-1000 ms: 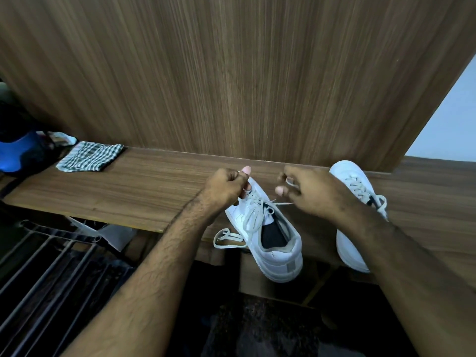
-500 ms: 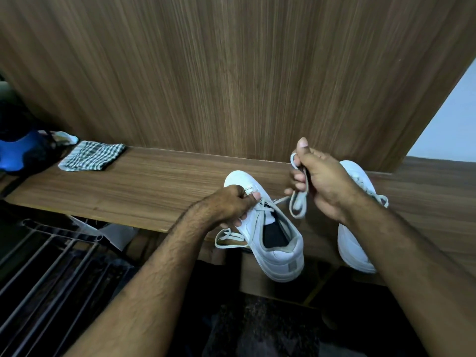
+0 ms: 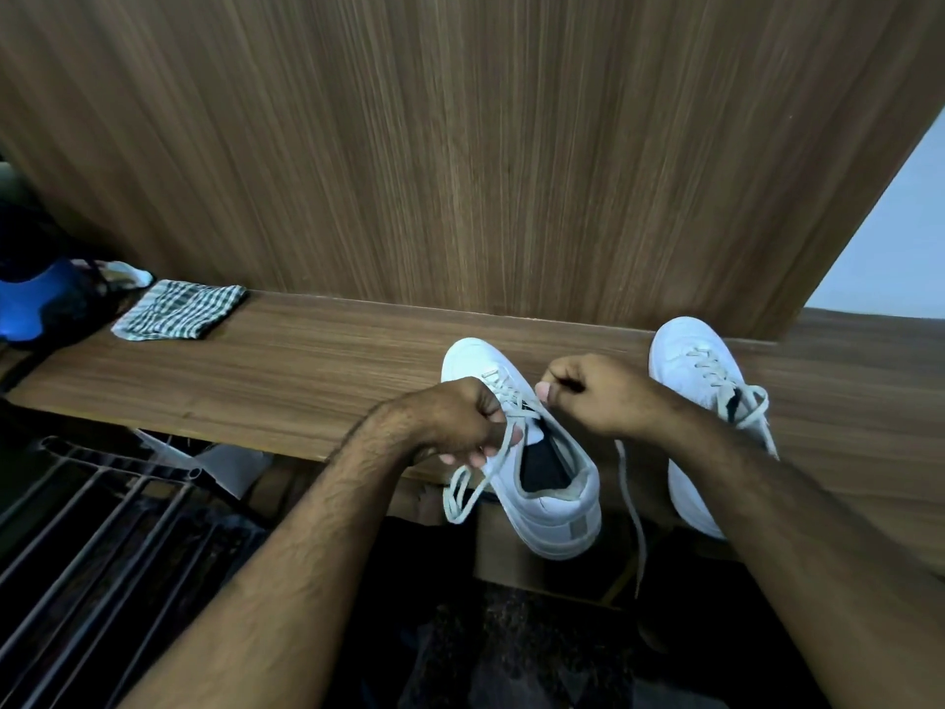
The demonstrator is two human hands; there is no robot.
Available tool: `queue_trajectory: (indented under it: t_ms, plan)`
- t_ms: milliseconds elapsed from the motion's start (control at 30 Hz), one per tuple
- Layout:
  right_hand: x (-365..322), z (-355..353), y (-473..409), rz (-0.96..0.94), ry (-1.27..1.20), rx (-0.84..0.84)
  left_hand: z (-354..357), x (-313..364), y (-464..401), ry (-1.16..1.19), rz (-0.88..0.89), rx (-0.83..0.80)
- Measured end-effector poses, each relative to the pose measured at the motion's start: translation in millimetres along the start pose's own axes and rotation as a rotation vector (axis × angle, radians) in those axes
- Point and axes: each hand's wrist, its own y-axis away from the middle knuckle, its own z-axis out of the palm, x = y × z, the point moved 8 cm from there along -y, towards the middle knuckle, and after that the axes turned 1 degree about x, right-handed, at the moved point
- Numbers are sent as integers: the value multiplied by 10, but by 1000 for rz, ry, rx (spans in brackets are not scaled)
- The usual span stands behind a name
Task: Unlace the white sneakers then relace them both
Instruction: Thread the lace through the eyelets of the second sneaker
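Observation:
Two white sneakers stand on a wooden shelf [image 3: 286, 381]. The nearer sneaker [image 3: 555, 498] points away from me, heel over the shelf's front edge. My left hand [image 3: 460, 422] grips the left part of its white lace [image 3: 473, 486], whose loops hang down past the edge. My right hand [image 3: 598, 396] pinches the other lace end beside the upper eyelets; that end [image 3: 633, 509] dangles below my wrist. The second sneaker [image 3: 700, 371] stands laced to the right, partly hidden by my right forearm.
A folded checked cloth [image 3: 179, 309] lies at the shelf's left, next to a blue and black object [image 3: 36, 304]. A wood-grain panel [image 3: 460, 145] rises behind the shelf. Metal rack bars [image 3: 92, 529] sit lower left, with dark floor below.
My right hand came down from its raised position and now pinches the lace low beside the eyelets. My left hand slid toward the heel, still holding the lace.

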Motion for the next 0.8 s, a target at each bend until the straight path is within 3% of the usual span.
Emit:
queue_trajectory:
  t_ms: [133, 333, 500, 633, 800]
  plan:
    - [67, -104, -78, 66, 33, 109, 14, 61, 40, 47, -17, 0]
    - [105, -110, -98, 78, -101, 148, 26, 36, 116, 225, -84, -76]
    - [169, -194, -130, 59, -204, 242, -80, 43, 57, 128, -39, 80]
    - [310, -258, -126, 121, -80, 233, -176, -8, 35, 168, -61, 163]
    - [284, -403, -80, 154, 60, 359, -324, -90, -13, 248, -100, 323]
